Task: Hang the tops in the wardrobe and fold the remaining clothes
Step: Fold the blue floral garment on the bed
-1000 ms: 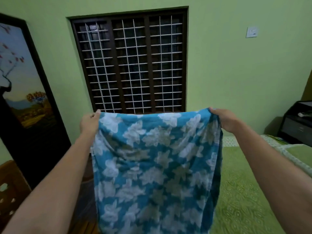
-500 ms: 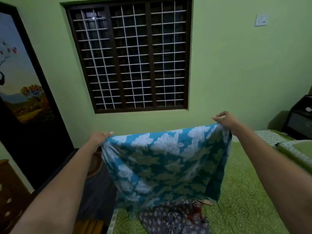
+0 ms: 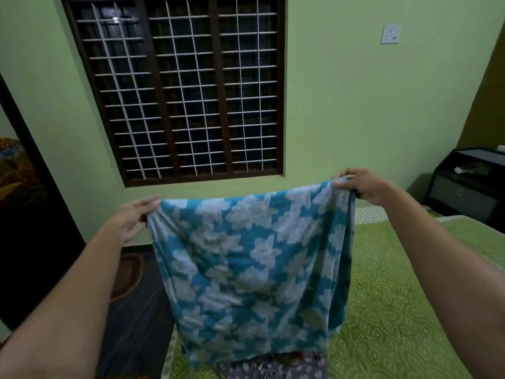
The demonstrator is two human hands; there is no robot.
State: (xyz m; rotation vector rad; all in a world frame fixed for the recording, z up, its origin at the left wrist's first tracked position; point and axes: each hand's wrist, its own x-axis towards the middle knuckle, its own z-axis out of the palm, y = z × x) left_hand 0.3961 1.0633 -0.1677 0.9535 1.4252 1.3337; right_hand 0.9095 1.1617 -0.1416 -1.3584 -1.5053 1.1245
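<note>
A blue cloth with white flower print (image 3: 246,266) hangs spread out in front of me above the bed. My left hand (image 3: 134,217) pinches its top left corner. My right hand (image 3: 360,186) grips the top right corner, a little higher. The cloth's lower edge hangs just over a dark patterned garment (image 3: 273,367) lying on the bed, which it mostly hides.
A bed with a green patterned cover (image 3: 396,310) fills the lower right. A barred window (image 3: 180,88) is in the green wall ahead. A black bedside cabinet (image 3: 470,187) stands at the right, a dark framed picture (image 3: 24,192) at the left, dark floor with a mat (image 3: 128,272) below.
The cloth was swung forward and flattened out half a second ago; now it hangs down straight again. Both hands keep their hold on the top corners.
</note>
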